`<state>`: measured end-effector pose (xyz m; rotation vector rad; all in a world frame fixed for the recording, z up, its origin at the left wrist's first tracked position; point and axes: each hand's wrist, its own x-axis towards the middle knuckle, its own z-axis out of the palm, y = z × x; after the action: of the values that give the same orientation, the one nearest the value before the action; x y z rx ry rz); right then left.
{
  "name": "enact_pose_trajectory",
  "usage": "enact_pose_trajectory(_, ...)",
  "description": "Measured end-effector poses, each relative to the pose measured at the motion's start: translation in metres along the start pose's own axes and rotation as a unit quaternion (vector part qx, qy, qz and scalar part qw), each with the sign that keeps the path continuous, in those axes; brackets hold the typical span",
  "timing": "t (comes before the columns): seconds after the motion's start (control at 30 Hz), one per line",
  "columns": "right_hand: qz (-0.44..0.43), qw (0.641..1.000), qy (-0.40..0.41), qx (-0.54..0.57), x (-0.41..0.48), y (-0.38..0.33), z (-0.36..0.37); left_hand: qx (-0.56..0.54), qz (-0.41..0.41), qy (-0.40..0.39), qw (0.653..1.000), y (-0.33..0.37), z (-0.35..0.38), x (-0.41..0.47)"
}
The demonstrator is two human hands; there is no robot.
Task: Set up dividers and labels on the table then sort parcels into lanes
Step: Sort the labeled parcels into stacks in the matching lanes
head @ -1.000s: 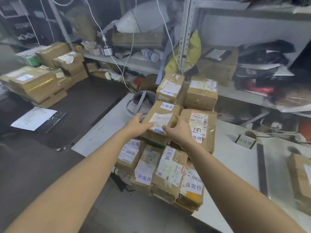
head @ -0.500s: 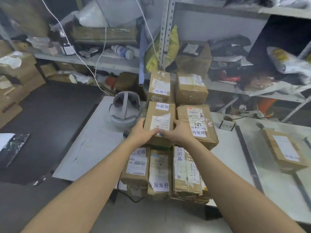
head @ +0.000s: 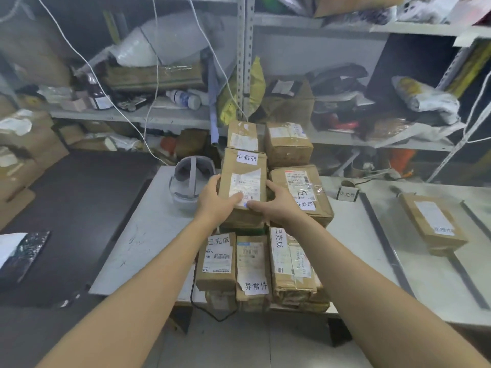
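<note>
Metal shelving point(head: 245, 75), crammed with bags, boxes and cables, fills the view from nine o'clock through twelve to three. Below it a pale table point(head: 148, 235) runs from the centre out to four o'clock. A pile of brown parcels point(head: 292, 261) sits at the table's near edge at the centre, several bearing white handwritten slips.

On top of the pile, towards twelve o'clock, is the held parcel point(head: 245, 176). The left grip point(head: 212, 205) clasps its nine o'clock side and the right grip point(head: 279, 205) its three o'clock side, thumbs over the top face. Whether it is lifted off the pile I cannot tell.

A lone parcel point(head: 433, 224) lies flat at three o'clock, well apart from the pile. A grey headset point(head: 190, 181) rests at ten o'clock, just beside the left grip. A dark divider strip point(head: 382, 243) lies between pile and lone parcel, with a small label card point(head: 347, 193) standing near its far end.
</note>
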<state>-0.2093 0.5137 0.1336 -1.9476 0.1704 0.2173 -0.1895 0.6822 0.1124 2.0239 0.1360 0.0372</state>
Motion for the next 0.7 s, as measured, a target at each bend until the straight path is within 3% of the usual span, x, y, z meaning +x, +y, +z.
enact_pose_trajectory(0.23,-0.043,0.997,0.047,0.045,-0.037,0.014,-0.058,0.067,0.046,0.004,0.997,0.055,0.044,-0.037)
enact_pose_trajectory(0.57,-0.064,0.991,0.083,0.081,-0.096,0.065,-0.204,0.041,0.101,-0.005,0.994,0.138,0.173,-0.099)
enact_pose_trajectory(0.7,-0.058,0.988,0.112,0.085,-0.114,0.098,-0.264,0.015,0.112,-0.044,0.993,0.160,0.237,-0.118)
